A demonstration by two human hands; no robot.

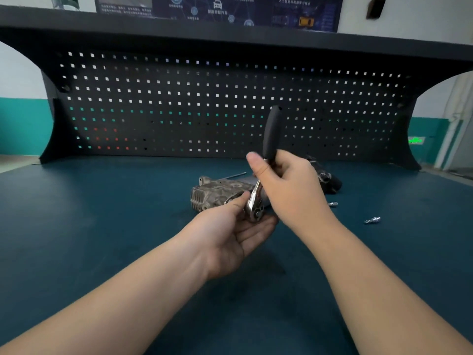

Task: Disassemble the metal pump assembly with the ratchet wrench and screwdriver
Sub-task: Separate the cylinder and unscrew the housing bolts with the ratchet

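The ratchet wrench (270,134) stands nearly upright above the bench, black handle up and chrome head down. My right hand (289,185) grips its shaft just below the handle. My left hand (238,226) lies palm up under the chrome head (254,208), thumb and fingers touching its sides. Behind the hands the grey metal pump assembly (217,193) lies on the blue bench top (102,226), partly hidden by the wrench head. A thin rod, perhaps the screwdriver shaft (235,175), pokes out behind the pump.
Two loose bolts lie to the right, one (332,204) near my right wrist and another (372,220) farther out. A dark part (330,179) sits behind my right hand. A black pegboard (204,103) closes the back of the bench.
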